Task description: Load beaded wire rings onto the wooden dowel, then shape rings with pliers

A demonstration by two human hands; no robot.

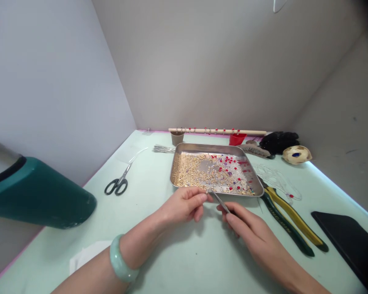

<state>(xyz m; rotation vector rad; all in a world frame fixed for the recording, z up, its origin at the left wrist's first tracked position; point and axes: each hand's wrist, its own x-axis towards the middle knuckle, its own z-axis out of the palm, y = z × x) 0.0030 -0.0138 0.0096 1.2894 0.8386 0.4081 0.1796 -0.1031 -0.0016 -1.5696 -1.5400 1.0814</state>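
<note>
A metal tray [257,188] holds gold beads on its left side and red, purple and clear ones on its right. At its front edge my left hand [188,203] pinches something too small to make out between thumb and forefinger. My right hand [245,224] is closed around metal tweezers [221,202], just to the right. The tweezers' tips reach the fingertips of my left hand. A pale green bangle [119,258] circles my left wrist.
Scissors [120,182] lie left of the tray, near a green bottle [49,192]. Green-yellow pliers [290,220] and a black flat object [343,237] are at right. Behind the tray, a wooden stick [248,132] with small beaded pieces rests on a brown cup [178,139] and a red cup [237,139].
</note>
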